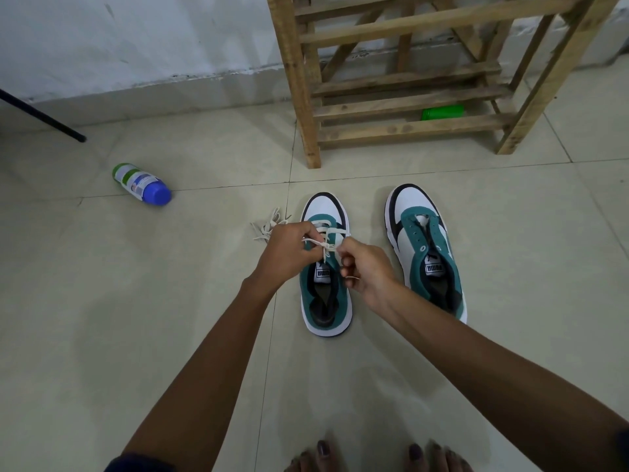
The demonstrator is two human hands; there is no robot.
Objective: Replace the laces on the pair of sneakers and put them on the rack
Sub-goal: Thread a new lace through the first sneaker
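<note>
Left sneaker (pixel 325 267) on floor (pixel 170 301), cream lace (pixel 325 245) being knotted, left hand (pixel 289 248) and right hand (pixel 366 267) each pinching a strand, unlaced right sneaker (pixel 425 250) beside, spare lace (pixel 269 226) apparently loose at left, wooden rack (pixel 408 80) behind, bottle (pixel 141 183) lying at left.

Bare floor (pixel 374 172) between sneakers (pixel 427 253) and rack (pixel 401 107).

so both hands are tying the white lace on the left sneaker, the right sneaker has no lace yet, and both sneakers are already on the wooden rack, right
Not quite: the head view shows both sneakers on the tiled floor in front of the wooden rack, not on it. The rest holds: left hand and right hand work the white lace on the left sneaker; the right sneaker is unlaced.
</note>
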